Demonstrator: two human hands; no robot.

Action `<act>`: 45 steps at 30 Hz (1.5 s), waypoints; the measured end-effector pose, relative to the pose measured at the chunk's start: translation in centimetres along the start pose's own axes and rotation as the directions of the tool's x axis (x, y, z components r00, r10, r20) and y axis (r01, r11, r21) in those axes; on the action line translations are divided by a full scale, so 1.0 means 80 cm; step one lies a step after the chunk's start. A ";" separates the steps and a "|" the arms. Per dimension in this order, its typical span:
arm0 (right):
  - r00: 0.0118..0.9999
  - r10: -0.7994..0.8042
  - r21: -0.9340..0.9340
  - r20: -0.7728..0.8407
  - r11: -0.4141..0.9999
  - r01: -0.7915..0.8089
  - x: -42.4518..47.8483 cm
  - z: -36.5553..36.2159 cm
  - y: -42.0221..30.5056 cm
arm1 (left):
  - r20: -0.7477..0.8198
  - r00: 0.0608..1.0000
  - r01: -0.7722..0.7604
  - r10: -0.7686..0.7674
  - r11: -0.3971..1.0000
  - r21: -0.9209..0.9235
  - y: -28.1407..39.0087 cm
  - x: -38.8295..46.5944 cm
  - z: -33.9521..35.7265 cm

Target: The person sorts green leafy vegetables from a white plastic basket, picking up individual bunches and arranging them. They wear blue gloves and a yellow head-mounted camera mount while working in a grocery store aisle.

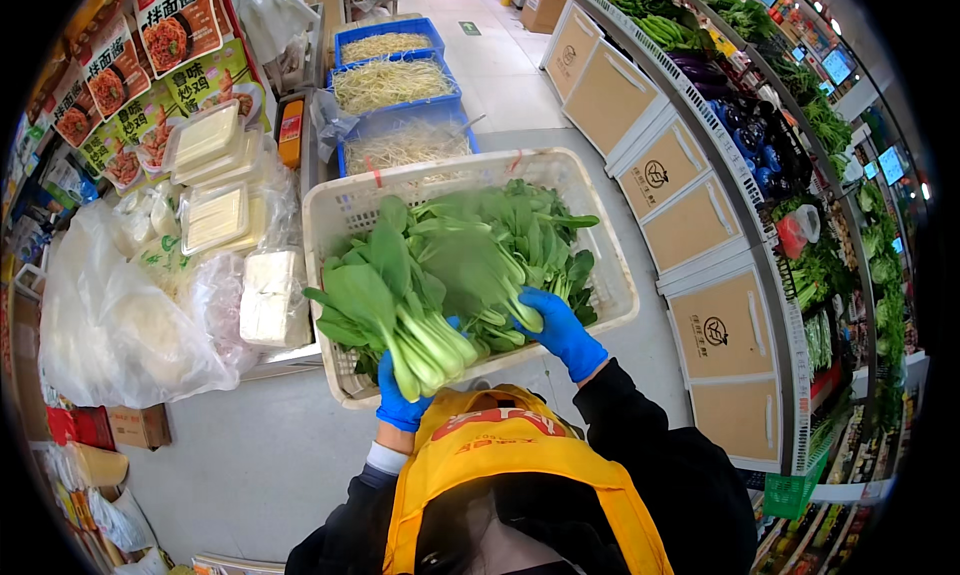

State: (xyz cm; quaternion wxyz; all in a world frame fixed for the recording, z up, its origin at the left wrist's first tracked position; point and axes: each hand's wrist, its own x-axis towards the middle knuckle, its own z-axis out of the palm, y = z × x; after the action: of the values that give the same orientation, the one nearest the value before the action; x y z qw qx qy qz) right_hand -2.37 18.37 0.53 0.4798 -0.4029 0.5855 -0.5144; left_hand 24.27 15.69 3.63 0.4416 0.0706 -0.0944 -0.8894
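A bunch of leafy greens with pale green stems [431,342] rests in my left hand [401,395], which wears a blue glove and grips it from below by the stem ends. My right hand [562,331], gloved in blue too, holds another stalk of greens [517,290] by its base; blur covers part of its leaves. Both hands are over the near side of a white plastic crate [619,275]. More leafy greens [529,215] fill the crate beneath and beyond them. The left fingers are partly hidden by the stems.
Blue crates of bean sprouts [394,83] stand beyond the white crate. At left are packs of white tofu [274,297], clear plastic boxes [214,218] and a large plastic bag [127,320]. A vegetable display with tan cabinet doors [679,181] curves along the right. A green basket [787,492] hangs there.
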 end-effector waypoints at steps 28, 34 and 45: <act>0.960 0.264 0.169 -0.095 0.955 -0.245 0.010 0.037 0.011 | -0.296 0.955 0.006 -0.018 0.999 -0.043 0.018 0.011 -0.011; 0.991 0.118 0.028 0.055 0.992 -0.120 -0.006 0.103 -0.086 | -0.451 0.890 0.064 -0.072 0.997 -0.034 0.002 0.007 -0.052; 0.942 0.179 0.390 0.283 0.876 -0.283 -0.017 0.138 -0.124 | -0.436 0.898 0.052 0.064 0.967 0.250 0.003 0.002 -0.029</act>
State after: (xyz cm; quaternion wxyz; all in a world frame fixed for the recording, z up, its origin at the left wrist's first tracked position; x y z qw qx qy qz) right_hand 8.51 15.85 10.44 0.6809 -0.2740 0.4418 -0.5158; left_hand 24.83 15.20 1.42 0.4413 0.3260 -0.1062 -0.8292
